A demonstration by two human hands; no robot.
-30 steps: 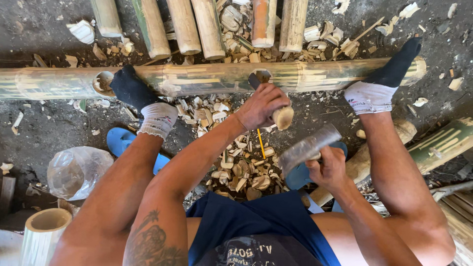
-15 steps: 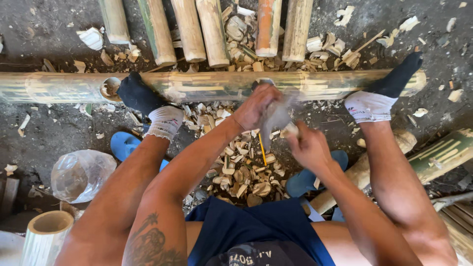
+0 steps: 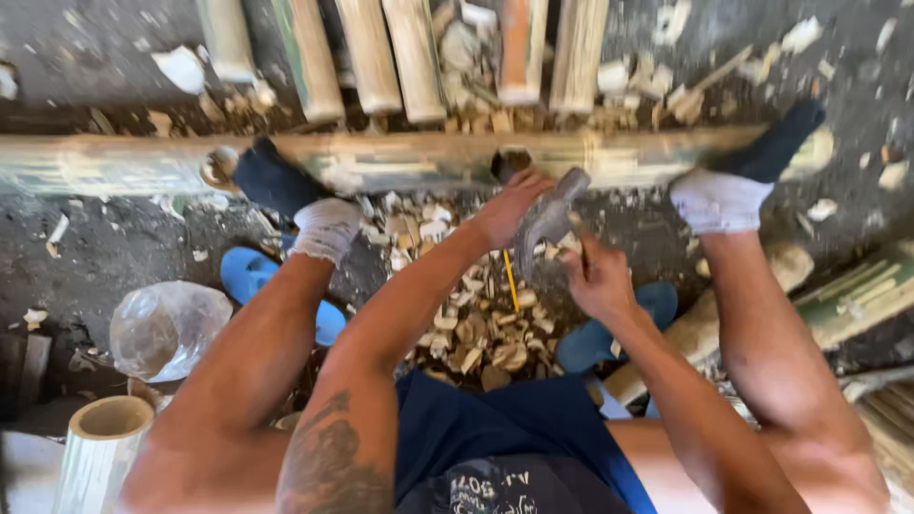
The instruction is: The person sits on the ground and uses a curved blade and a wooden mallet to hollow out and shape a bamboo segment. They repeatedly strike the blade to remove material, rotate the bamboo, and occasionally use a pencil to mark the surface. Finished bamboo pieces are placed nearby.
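On the ground between both socked feet, seen from the head: left hand (image 3: 509, 205) now pressed at the hole (image 3: 514, 162) in the long bamboo pole (image 3: 400, 162), fingers apparently closed on something hidden. Right hand (image 3: 598, 281), lower a second ago, now gripping the blade (image 3: 547, 224) swung up against that hole. Chips (image 3: 476, 324) below.

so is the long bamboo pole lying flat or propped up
Lying flat: the long bamboo pole runs across the ground, with both socked feet resting on it.
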